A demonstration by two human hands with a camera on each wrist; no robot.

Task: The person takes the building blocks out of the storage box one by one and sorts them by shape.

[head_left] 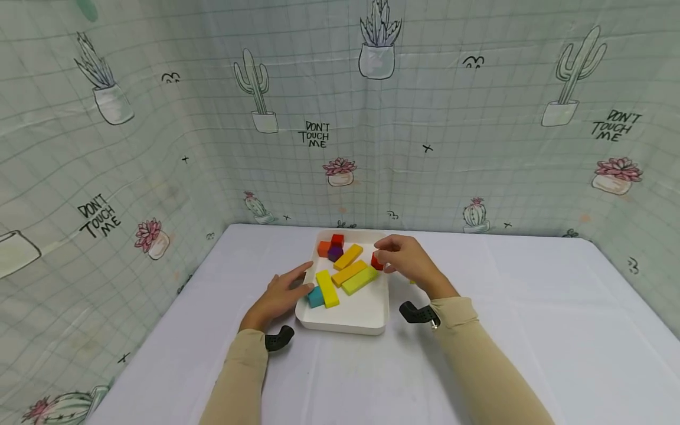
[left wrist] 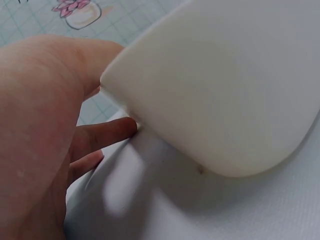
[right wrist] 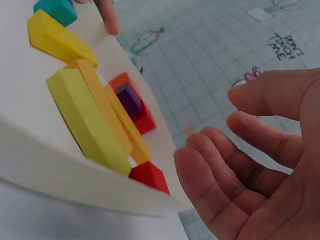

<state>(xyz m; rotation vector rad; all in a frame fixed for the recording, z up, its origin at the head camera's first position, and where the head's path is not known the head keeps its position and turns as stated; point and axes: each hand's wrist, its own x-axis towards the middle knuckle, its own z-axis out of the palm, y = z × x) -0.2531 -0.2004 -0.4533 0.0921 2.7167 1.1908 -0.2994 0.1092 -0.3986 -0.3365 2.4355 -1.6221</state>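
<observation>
A shallow white tray (head_left: pixel 340 324) holds several coloured blocks. My left hand (head_left: pixel 276 301) holds the tray's left side, thumb over the rim beside a teal block (head_left: pixel 316 297) and fingertips low on the outer wall. Over the right rim, my right hand (head_left: pixel 406 260) hovers by a red block (head_left: pixel 376 261); in the right wrist view its loosely bent fingers (right wrist: pixel 200 175) have nothing between them. A bright yellow block (head_left: pixel 327 288) leans by the teal one. Lime (head_left: pixel 359 280) and two amber blocks (head_left: pixel 349 273) lie slanted mid-tray.
At the tray's far left, orange (head_left: pixel 323 249), purple (head_left: pixel 335 254) and red (head_left: pixel 337 240) cubes sit clustered. A small yellow bit (head_left: pixel 412 281) shows below the right hand, outside the tray. A patterned cloth (head_left: pixel 425 189) hangs behind the white table (head_left: pixel 531 330).
</observation>
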